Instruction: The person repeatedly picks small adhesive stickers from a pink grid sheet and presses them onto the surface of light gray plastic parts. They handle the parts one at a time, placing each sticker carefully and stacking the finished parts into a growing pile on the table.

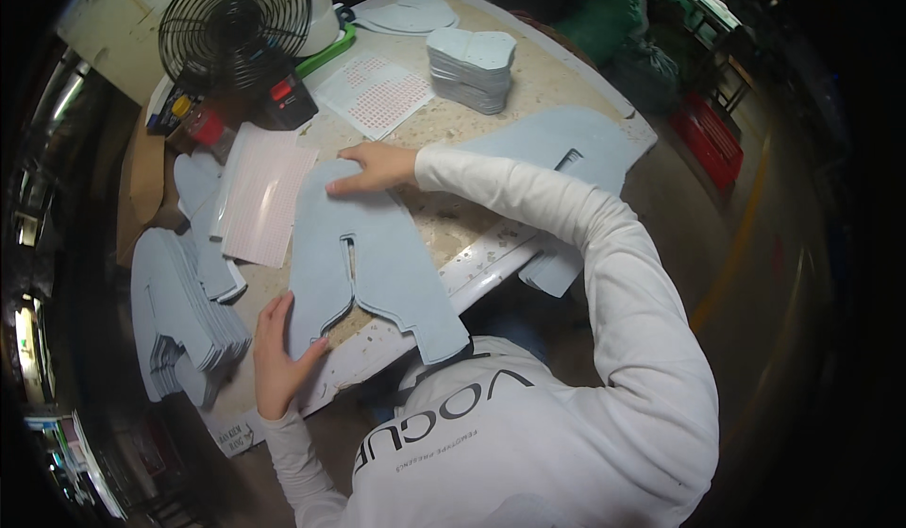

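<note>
Left hand (281,363) at panel (387,264) edge

Dim floor (681,221) with yellow line (734,255), bright light (68,97) far left

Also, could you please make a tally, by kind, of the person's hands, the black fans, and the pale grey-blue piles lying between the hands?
Hands: 2 (left hand, right hand)
Black fan: 1
Pile between the hands: 1
Total: 4

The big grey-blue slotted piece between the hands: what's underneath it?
The slotted piece lies over the speckled tabletop, which shows in its lower notch. Doubled edges there suggest more layers beneath. Whatever else it covers cannot be seen.
</note>
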A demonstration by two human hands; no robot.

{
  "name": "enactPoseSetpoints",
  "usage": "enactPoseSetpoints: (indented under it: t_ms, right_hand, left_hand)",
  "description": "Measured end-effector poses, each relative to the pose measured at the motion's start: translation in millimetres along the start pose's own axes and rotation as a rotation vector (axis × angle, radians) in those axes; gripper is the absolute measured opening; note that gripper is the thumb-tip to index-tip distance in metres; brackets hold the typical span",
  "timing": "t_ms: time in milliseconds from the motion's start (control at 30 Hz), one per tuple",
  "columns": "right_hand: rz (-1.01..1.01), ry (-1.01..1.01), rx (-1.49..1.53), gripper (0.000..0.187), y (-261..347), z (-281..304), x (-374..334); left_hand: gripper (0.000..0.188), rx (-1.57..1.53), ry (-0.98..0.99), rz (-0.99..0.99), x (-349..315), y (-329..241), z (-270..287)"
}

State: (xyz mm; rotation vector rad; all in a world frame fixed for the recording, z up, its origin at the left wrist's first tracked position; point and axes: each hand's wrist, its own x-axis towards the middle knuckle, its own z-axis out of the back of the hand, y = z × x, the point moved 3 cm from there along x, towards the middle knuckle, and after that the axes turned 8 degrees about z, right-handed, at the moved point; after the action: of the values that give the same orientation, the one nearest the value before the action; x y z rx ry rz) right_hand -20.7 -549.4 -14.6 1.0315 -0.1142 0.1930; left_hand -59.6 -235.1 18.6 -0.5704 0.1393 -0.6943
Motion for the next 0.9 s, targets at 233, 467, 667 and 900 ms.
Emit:
enactPoseSetpoints:
  t_ms: [233,467,667,900]
  right_hand:
    - [0.410,-0.301,-0.292,0.030,130,20,-75]
    - [0.412,-0.617,-0.193,0.034,195,77,-172]
    - [-0.046,-0.868,0.145,0.040,80,187,-254]
    - [-0.400,-0.996,0.119,0.043,-68,194,-306]
  left_hand:
    - [0.017,-0.279,-0.308,-0.142,23,-43,50]
    - [0.011,-0.395,-0.340,-0.353,62,-82,40]
    - [0.010,-0.396,-0.129,-0.450,97,-102,-1]
    - [0.069,-0.185,-0.024,-0.653,115,-169,-95]
